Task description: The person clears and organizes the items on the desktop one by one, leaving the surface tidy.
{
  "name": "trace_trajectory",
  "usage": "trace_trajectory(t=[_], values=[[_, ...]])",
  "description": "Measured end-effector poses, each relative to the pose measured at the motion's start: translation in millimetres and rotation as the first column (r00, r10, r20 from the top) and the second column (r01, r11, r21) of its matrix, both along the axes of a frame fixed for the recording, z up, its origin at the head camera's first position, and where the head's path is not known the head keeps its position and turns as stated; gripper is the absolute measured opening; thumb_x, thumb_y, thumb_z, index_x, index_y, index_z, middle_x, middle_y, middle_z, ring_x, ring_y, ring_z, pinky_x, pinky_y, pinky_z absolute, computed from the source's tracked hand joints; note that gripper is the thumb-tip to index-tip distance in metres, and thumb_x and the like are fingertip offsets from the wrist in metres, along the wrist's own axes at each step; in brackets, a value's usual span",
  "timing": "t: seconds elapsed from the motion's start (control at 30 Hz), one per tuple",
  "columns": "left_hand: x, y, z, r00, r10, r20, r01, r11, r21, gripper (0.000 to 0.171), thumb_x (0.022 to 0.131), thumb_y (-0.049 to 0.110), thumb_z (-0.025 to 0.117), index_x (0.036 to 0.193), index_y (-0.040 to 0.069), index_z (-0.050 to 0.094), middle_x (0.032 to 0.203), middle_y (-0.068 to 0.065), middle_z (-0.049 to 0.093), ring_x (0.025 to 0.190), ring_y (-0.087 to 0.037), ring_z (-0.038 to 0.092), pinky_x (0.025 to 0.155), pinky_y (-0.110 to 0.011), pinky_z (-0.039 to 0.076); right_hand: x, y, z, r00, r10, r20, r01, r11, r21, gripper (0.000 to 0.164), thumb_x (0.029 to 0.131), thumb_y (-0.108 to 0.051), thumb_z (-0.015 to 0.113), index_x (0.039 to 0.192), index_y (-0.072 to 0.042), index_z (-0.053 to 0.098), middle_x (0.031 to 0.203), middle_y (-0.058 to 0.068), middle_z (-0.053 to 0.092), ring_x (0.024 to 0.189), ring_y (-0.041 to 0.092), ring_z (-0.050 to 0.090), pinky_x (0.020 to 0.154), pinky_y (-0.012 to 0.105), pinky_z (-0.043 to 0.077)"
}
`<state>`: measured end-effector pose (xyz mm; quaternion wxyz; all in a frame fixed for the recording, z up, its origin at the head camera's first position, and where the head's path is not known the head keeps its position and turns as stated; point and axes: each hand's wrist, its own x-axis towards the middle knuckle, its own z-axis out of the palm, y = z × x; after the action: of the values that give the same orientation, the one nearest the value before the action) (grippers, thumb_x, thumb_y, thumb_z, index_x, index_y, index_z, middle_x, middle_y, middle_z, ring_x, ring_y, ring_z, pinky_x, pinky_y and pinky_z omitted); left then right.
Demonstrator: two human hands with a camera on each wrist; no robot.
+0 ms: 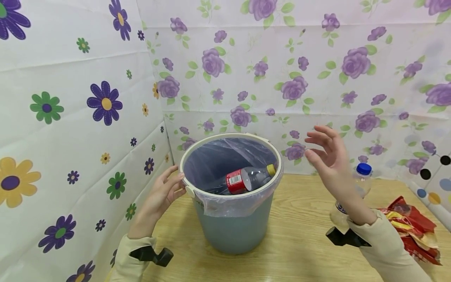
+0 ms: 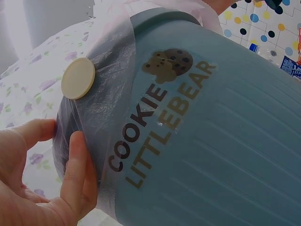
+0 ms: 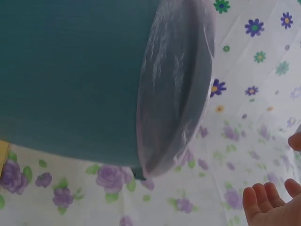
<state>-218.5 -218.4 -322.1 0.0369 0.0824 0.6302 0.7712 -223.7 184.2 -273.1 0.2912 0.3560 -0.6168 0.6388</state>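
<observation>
A blue-grey trash bin (image 1: 232, 231) with a cream rim and a clear plastic liner (image 1: 229, 205) stands upright on the table. Inside lies a plastic bottle (image 1: 255, 178) with a yellow cap and a red label, its cap end against the right of the rim. My left hand (image 1: 158, 197) holds the bin at the left of its rim, thumb at the edge, fingers against the lined outside by the round cream button (image 2: 78, 78). Raised to the right of the bin, my right hand (image 1: 332, 160) is empty, its fingers loosely bent and apart from the thumb.
Behind my right forearm stands a clear bottle (image 1: 363, 182) with a blue cap. A crumpled red snack bag (image 1: 410, 229) lies at the right of the wooden table (image 1: 296, 243). Flower-patterned sheets (image 1: 229, 94) close off the back and left sides.
</observation>
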Motion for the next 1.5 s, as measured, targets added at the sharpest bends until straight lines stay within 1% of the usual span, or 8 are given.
trace_trajectory(t=[0.2, 0.33, 0.53, 0.73, 1.0, 1.2, 1.37, 1.5], values=[[0.4, -0.6, 0.6, 1.000, 0.002, 0.002, -0.002, 1.000, 0.006, 0.066, 0.096, 0.014, 0.051, 0.150, 0.001, 0.017, 0.094, 0.004, 0.063, 0.078, -0.003, 0.062, 0.073, -0.015, 0.055, -2.5, 30.6, -9.9, 0.997, -0.083, 0.011, 0.083, 0.996, -0.029, 0.048, 0.092, 0.013, 0.050, 0.138, 0.004, 0.041, 0.124, 0.003, 0.057, 0.115, 0.014, 0.054, 0.092, 0.015, 0.047], [0.3, -1.1, 0.3, 1.000, 0.004, -0.002, -0.004, 1.000, 0.018, 0.063, 0.096, 0.013, 0.051, 0.149, 0.001, 0.019, 0.093, 0.004, 0.063, 0.077, -0.003, 0.062, 0.072, -0.015, 0.055, -8.4, 52.4, -19.3, 0.971, -0.238, 0.018, 0.239, 0.970, -0.035, 0.045, 0.091, 0.010, 0.053, 0.134, 0.003, 0.045, 0.121, 0.001, 0.058, 0.112, 0.012, 0.055, 0.088, 0.011, 0.048], [-0.4, -1.1, -0.5, 1.000, 0.006, -0.008, -0.006, 1.000, 0.017, 0.060, 0.096, 0.013, 0.050, 0.148, 0.001, 0.022, 0.091, 0.004, 0.064, 0.076, -0.003, 0.062, 0.072, -0.016, 0.055, -16.3, 76.7, -33.1, 0.818, -0.568, 0.090, 0.564, 0.823, 0.061, 0.042, 0.092, 0.002, 0.056, 0.133, -0.003, 0.049, 0.119, -0.010, 0.053, 0.111, 0.005, 0.052, 0.086, 0.010, 0.044], [-1.0, -0.8, -2.3, 1.000, 0.000, -0.002, 0.000, 1.000, 0.031, 0.056, 0.097, 0.013, 0.049, 0.146, 0.002, 0.023, 0.086, 0.006, 0.064, 0.075, -0.003, 0.061, 0.072, -0.016, 0.056, -20.9, 92.2, -49.8, 0.708, -0.677, 0.199, 0.668, 0.734, 0.119, 0.046, 0.090, -0.003, 0.060, 0.134, -0.004, 0.047, 0.117, -0.019, 0.047, 0.110, 0.000, 0.047, 0.087, 0.010, 0.040], [-0.6, -0.6, -2.7, 1.000, 0.003, 0.002, -0.003, 1.000, 0.022, 0.056, 0.097, 0.013, 0.050, 0.145, 0.003, 0.024, 0.089, 0.005, 0.064, 0.076, -0.003, 0.062, 0.072, -0.017, 0.056, -22.6, 107.0, -68.2, 0.609, -0.729, 0.312, 0.697, 0.680, 0.229, 0.055, 0.090, -0.016, 0.065, 0.139, -0.016, 0.041, 0.126, -0.015, 0.040, 0.112, -0.003, 0.038, 0.097, 0.019, 0.035], [-0.5, 0.0, -2.7, 1.000, 0.002, -0.010, -0.002, 1.000, 0.016, 0.056, 0.097, 0.013, 0.049, 0.146, 0.002, 0.023, 0.086, 0.007, 0.064, 0.075, -0.003, 0.061, 0.072, -0.017, 0.055, -25.1, 119.5, -78.9, 0.515, -0.764, 0.387, 0.648, 0.644, 0.407, 0.070, 0.090, -0.023, 0.063, 0.147, -0.006, 0.027, 0.144, 0.017, 0.032, 0.129, 0.030, 0.031, 0.106, 0.042, 0.030], [-0.5, -0.3, -2.7, 1.000, -0.004, -0.016, 0.004, 1.000, 0.017, 0.057, 0.097, 0.013, 0.049, 0.146, 0.001, 0.023, 0.089, 0.006, 0.064, 0.076, -0.003, 0.062, 0.073, -0.017, 0.055, -25.0, 133.2, -91.5, 0.524, -0.720, 0.455, 0.523, 0.693, 0.495, 0.083, 0.091, -0.028, 0.061, 0.151, 0.002, 0.012, 0.150, 0.035, 0.018, 0.133, 0.051, 0.022, 0.104, 0.068, 0.028], [-0.9, -0.1, -2.4, 1.000, -0.006, -0.013, 0.006, 1.000, 0.022, 0.058, 0.098, 0.014, 0.049, 0.147, 0.002, 0.022, 0.089, 0.005, 0.064, 0.076, -0.003, 0.062, 0.072, -0.017, 0.055, -26.0, 141.0, -98.8, 0.539, -0.684, 0.491, 0.438, 0.726, 0.531, 0.089, 0.091, -0.030, 0.061, 0.152, 0.003, 0.004, 0.151, 0.040, 0.012, 0.137, 0.057, 0.018, 0.103, 0.075, 0.025]])
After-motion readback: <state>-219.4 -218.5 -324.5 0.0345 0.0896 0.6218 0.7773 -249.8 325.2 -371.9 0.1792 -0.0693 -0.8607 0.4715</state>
